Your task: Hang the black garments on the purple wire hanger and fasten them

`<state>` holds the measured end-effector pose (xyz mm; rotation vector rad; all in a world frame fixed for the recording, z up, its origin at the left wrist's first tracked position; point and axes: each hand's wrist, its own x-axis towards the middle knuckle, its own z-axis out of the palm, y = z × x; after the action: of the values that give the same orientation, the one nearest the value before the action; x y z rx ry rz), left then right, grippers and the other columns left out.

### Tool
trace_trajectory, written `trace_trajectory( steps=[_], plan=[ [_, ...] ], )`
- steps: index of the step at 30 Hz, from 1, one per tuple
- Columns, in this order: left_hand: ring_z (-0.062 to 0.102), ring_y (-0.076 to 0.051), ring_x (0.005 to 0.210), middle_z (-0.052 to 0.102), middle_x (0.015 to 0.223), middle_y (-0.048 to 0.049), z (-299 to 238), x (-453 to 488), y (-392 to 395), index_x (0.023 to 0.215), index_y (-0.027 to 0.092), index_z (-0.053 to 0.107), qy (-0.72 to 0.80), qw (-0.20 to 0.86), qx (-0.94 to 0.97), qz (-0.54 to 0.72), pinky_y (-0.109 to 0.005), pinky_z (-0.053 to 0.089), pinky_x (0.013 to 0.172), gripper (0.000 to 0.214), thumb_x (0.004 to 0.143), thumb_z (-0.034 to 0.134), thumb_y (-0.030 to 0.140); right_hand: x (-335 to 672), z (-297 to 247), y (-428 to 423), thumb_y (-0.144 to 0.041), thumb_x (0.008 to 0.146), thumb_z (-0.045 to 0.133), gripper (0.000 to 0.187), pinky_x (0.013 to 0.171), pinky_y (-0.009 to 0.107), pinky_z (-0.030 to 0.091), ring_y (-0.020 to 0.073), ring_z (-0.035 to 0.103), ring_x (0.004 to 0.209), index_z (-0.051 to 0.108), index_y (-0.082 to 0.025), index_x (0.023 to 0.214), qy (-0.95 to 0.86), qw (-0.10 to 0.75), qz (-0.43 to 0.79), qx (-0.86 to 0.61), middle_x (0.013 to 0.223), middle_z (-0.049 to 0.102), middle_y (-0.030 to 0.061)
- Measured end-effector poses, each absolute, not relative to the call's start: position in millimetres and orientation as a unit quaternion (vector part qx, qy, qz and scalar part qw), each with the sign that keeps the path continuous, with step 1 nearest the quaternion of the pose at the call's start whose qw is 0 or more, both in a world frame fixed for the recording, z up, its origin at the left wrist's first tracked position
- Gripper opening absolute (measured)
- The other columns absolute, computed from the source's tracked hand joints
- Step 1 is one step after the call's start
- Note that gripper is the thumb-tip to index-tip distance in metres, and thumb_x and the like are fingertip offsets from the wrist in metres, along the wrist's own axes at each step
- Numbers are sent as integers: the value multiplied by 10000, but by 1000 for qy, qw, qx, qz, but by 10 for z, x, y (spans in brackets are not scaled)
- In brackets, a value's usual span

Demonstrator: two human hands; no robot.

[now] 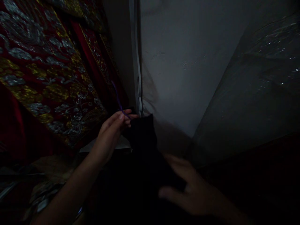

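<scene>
In a dim room, a person's right hand [187,187] lies nearest the camera, fingers spread flat and resting on a piece of black cloth [145,147], gripping nothing. The cloth runs away from that hand toward the corner, its upper end rising to a point against a pale vertical door frame [136,62]. Further on, the left hand [114,128] reaches in from the lower left, its fingertips pinched together on a thin purple thread [118,98] at the top edge of the cloth; the thread trails upward from the fingers. Beyond and to the left hangs red fabric heavily embroidered in gold and silver [47,68]. A plain whitish wall [187,56] fills the background, with glittery grey material [262,81] slanting across the right.
</scene>
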<state>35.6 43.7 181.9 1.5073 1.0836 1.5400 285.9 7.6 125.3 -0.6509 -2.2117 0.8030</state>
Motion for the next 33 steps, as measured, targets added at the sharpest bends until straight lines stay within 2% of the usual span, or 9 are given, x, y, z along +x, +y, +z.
trace_trajectory(
  steps=[4, 7, 11, 14, 17, 20, 24, 28, 33],
  plan=[
    [626, -156, 631, 628, 705, 2, 1670, 292, 277, 1202, 170, 627, 471, 480, 560, 484, -287, 526, 640, 431, 861, 658, 432, 2681, 1317, -5, -460, 765, 808, 595, 878, 320, 582, 235, 708, 1042, 654, -334, 1326, -885, 228, 363, -183, 1217, 715, 53],
    [459, -105, 455, 493, 596, 54, 1599, 178, 107, 1123, 200, 653, 500, 485, 616, 367, -226, 402, 447, 408, 884, 619, 529, 2703, 1289, 186, -384, 867, 729, 342, 916, 336, 564, 223, 684, 1062, 673, -304, 1195, -854, 341, 311, -241, 1157, 702, 59],
    [507, -136, 547, 595, 713, -3, 1649, -48, -79, 1039, 265, 698, 530, 390, 671, 342, -223, 424, 452, 336, 913, 569, 549, 2773, 1121, 590, -336, 879, 706, 517, 1124, 499, 430, 295, 526, 1319, 541, -309, 1368, -812, 457, 161, -327, 1390, 561, 111],
    [604, -190, 687, 693, 834, -44, 1749, -242, -108, 960, 297, 747, 516, 313, 708, 366, -271, 530, 590, 256, 878, 629, 509, 2827, 1005, 856, -402, 934, 619, 482, 1148, 506, 402, 290, 470, 1385, 508, -309, 1394, -787, 466, 189, -358, 1464, 505, 104],
    [596, -190, 638, 686, 764, -38, 1855, -382, -23, 926, 290, 756, 523, 272, 710, 386, -275, 517, 549, 260, 875, 627, 509, 2901, 1028, 1020, -431, 955, 575, 358, 1001, 406, 506, 248, 604, 1194, 566, -277, 1278, -749, 485, 249, -376, 1291, 615, 83],
    [505, -155, 504, 568, 570, 2, 1931, -421, 166, 883, 254, 736, 529, 217, 724, 385, -250, 420, 460, 322, 917, 562, 523, 2949, 1194, 1117, -483, 952, 568, 275, 741, 297, 507, 187, 631, 834, 649, -229, 1019, -750, 467, 270, -384, 918, 664, 28],
    [641, -181, 683, 676, 750, -10, 1955, -359, 500, 975, 231, 702, 542, 20, 706, 455, -286, 514, 657, 263, 921, 607, 470, 2883, 1480, 1266, -649, 879, 589, 509, 525, 260, 377, 139, 495, 562, 564, -205, 631, -740, 449, 358, -350, 590, 512, -16],
    [645, -245, 1066, 680, 1144, -61, 1969, -241, 690, 1194, 239, 645, 516, -146, 656, 532, -389, 504, 969, 299, 937, 616, 389, 2765, 1760, 1495, -685, 733, 719, 482, 568, 297, 478, 182, 604, 589, 626, -212, 710, -613, 554, 448, -342, 636, 627, 15],
    [500, -319, 1260, 581, 1251, -102, 1865, -146, 680, 1229, 253, 595, 504, -235, 622, 551, -507, 382, 1105, 309, 933, 622, 336, 2844, 1861, 1747, -650, 713, 746, 447, 685, 361, 578, 253, 719, 769, 647, -219, 780, -535, 624, 464, -329, 778, 732, 64]
  ],
)
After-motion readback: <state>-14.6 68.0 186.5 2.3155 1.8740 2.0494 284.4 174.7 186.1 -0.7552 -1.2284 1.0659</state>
